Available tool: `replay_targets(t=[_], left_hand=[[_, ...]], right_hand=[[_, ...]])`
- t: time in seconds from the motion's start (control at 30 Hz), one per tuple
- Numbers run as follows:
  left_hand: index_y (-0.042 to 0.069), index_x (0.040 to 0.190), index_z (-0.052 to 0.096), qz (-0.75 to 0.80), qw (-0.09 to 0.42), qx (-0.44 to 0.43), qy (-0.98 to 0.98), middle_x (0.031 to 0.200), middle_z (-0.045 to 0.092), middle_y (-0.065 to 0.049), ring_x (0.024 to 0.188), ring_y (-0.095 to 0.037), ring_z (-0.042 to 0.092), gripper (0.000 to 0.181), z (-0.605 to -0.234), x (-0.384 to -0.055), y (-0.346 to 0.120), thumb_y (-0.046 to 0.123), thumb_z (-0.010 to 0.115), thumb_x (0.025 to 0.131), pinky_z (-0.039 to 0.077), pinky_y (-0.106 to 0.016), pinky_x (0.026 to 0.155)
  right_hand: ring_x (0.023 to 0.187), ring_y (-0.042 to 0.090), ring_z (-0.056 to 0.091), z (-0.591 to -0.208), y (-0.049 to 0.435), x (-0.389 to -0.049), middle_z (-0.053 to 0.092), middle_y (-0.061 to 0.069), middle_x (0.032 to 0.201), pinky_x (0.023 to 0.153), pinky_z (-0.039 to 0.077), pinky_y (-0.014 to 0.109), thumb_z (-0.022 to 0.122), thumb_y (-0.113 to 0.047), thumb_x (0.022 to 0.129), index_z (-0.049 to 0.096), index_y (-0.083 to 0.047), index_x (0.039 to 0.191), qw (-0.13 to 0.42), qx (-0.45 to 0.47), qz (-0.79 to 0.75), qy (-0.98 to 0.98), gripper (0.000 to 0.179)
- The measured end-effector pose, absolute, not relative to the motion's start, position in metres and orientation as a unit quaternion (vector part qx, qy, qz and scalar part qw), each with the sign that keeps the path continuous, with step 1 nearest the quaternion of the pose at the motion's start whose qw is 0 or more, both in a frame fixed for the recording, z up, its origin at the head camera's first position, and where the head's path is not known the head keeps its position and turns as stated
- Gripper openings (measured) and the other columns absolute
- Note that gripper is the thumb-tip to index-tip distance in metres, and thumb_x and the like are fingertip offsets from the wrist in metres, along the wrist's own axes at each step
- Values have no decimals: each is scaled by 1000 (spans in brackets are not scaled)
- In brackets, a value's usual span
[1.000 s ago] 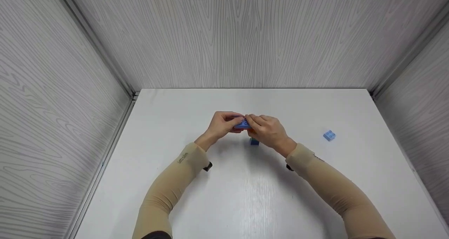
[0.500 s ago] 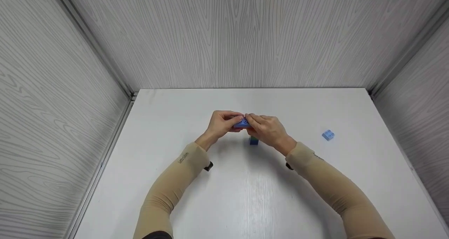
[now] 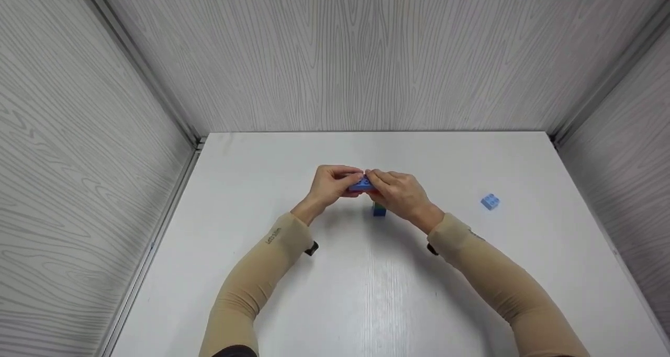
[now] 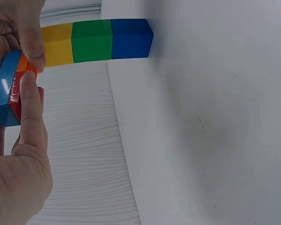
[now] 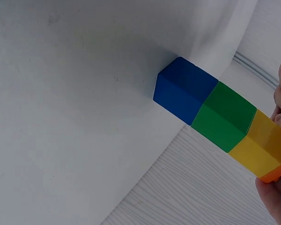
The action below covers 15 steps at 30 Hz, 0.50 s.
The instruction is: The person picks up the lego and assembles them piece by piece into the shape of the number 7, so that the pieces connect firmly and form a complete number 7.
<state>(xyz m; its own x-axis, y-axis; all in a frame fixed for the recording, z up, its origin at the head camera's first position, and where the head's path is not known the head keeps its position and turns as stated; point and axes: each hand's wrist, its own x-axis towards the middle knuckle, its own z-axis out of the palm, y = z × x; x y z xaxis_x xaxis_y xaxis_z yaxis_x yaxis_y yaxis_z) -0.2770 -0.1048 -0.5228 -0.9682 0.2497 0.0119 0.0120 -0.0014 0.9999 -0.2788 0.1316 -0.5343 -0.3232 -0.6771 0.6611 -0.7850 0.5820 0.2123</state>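
Note:
A tower of toy bricks stands upright on the white table, with a dark blue brick (image 5: pixel 185 91) at the bottom, then a green brick (image 5: pixel 223 117), a yellow brick (image 5: pixel 258 143) and an orange brick (image 5: pixel 274 174). Across the top lies a longer blue brick (image 3: pixel 361 187), with a red brick (image 4: pixel 16 93) under its left part. My left hand (image 3: pixel 327 186) pinches the blue and red bricks, thumb above and a finger beneath. From the other side my right hand (image 3: pixel 404 194) grips the tower's top, fingers on the blue brick and thumb by the orange one. The hands hide part of the join.
A loose light blue brick (image 3: pixel 490 201) with studs up lies on the table (image 3: pixel 387 294), to the right of my right hand. Grey wood-grain panels (image 3: pixel 335 58) enclose the table at the back and both sides.
Both hands keep their hold at the top of the tower and have hardly moved. From the head view, less red shows beneath the long blue brick than a second ago.

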Motion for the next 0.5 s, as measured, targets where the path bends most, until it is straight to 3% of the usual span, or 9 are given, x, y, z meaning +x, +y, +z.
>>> replay_targets(t=[0.1, 0.33, 0.5], left_hand=[[-1, 127, 83, 704, 83, 92, 699, 111, 86, -10, 83, -11, 84, 25, -525, -277, -104, 14, 79, 107, 71, -30, 80], [2, 133, 81, 690, 80, 123, 709, 126, 82, -21, 97, -16, 84, 35, -528, -275, -107, 10, 87, 99, 71, -35, 89], [2, 135, 80, 682, 78, 131, 716, 128, 81, -21, 95, -15, 83, 39, -528, -275, -108, 7, 88, 97, 71, -34, 88]], right_hand=[[95, 30, 87, -534, 132, -278, 86, 18, 118, 84, 72, 39, 99, -18, 88, 80, 2, 133, 356, 442, 87, -818, 53], [98, 29, 86, -536, 132, -278, 85, 15, 120, 87, 72, 38, 99, -19, 87, 79, 0, 135, 356, 435, 119, -819, 55], [114, 33, 83, -535, 135, -275, 82, 16, 130, 100, 69, 45, 97, -23, 90, 74, -4, 145, 280, 413, 181, -848, 63]])
